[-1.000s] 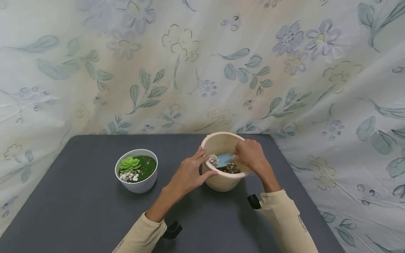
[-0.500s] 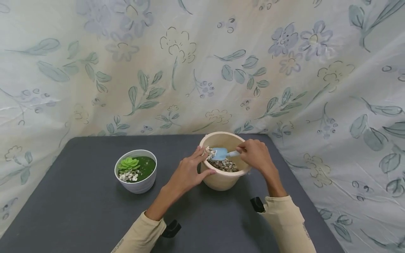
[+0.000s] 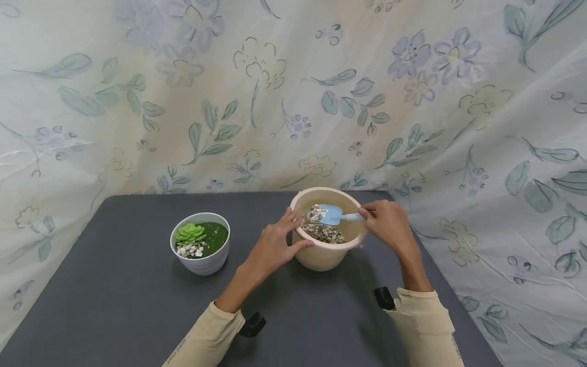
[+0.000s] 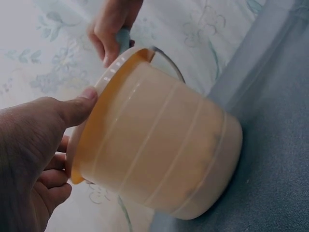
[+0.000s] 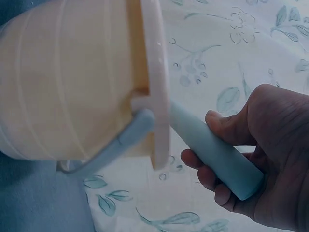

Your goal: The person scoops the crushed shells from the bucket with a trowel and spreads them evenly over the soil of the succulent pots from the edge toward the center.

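Bearing stones (image 3: 316, 212), the scoop (image 3: 331, 214) is held inside the bucket's (image 3: 321, 259) mouth, right of centre, clasped by the right hand (image 3: 390, 224), presumably face-up against spilling. The bucket's rim is gripped by the left hand (image 3: 275, 244), probably for steadiness. At centre-left, the pot (image 3: 208, 262) is set apart.

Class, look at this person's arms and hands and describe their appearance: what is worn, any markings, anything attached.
The left hand and right hand are ungloved. The left sleeve and right sleeve are plain cream, ending around the wrists. Each shows small dark lettering, too small to read. A small, blocky black attachment shows beside each cuff.
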### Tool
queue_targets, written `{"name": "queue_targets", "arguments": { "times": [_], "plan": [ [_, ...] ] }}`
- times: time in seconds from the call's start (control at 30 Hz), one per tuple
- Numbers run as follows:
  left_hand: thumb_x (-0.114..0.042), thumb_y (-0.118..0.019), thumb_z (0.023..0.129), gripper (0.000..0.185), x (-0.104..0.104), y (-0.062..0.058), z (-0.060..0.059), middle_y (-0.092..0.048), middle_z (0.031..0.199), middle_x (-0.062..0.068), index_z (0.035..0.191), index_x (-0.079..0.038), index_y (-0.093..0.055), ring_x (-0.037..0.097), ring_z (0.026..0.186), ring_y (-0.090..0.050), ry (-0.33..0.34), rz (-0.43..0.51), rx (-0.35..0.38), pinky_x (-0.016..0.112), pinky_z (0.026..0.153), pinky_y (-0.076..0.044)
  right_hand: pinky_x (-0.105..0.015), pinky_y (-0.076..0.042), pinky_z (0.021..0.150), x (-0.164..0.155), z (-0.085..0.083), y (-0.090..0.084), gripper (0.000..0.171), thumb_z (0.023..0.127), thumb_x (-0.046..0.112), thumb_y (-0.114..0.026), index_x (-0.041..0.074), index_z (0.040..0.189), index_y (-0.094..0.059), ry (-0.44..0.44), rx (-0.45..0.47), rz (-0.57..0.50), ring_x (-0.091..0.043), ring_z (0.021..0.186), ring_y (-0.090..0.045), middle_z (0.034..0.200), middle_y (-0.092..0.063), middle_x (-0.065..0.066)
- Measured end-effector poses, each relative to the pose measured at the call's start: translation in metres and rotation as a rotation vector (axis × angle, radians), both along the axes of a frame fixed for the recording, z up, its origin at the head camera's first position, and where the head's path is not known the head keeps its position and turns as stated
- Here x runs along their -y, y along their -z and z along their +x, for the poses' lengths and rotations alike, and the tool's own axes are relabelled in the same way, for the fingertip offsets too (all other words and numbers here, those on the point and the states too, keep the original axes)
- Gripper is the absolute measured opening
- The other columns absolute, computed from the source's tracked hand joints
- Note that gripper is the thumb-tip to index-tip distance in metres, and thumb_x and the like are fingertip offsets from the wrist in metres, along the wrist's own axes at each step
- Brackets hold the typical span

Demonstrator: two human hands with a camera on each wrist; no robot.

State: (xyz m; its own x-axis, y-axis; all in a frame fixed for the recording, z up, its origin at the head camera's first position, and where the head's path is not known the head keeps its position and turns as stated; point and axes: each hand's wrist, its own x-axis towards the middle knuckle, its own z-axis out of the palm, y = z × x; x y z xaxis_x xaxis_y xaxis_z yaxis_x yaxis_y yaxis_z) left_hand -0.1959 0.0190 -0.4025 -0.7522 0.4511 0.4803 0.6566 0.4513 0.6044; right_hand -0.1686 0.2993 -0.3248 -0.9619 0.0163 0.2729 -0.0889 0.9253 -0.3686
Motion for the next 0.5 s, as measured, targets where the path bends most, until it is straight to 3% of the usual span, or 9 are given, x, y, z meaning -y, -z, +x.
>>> {"name": "queue_targets", "arguments": {
  "times": [0.27, 0.5],
  "plan": [
    [-0.039, -0.083, 0.089, 0.063, 0.009, 0.001, -0.001, -0.052, 0.158, 0.019, 0.14, -0.006, -0.067, 0.035, 0.151, -0.046, 0.004, -0.009, -0.017, 0.062, 0.114, -0.047, -0.029, -0.033, 0.05, 0.0, 0.017, -0.014, 0.026, 0.102, 0.016, -0.067, -0.004, 0.113, -0.079, 0.009, -0.064, 0.008, -0.018, 0.052, -0.043, 0.072, -0.066, -0.013],
    [-0.041, -0.08, 0.092, 0.09, 0.015, 0.004, 0.002, -0.032, 0.171, 0.019, 0.162, -0.004, -0.037, 0.04, 0.157, -0.035, -0.025, -0.12, -0.108, 0.057, 0.12, -0.043, -0.031, -0.034, 0.056, 0.008, 0.034, -0.03, 0.029, 0.104, 0.021, -0.066, -0.003, 0.114, -0.079, 0.005, -0.092, 0.011, -0.019, 0.056, -0.044, 0.089, -0.074, -0.019]
  ]
}}
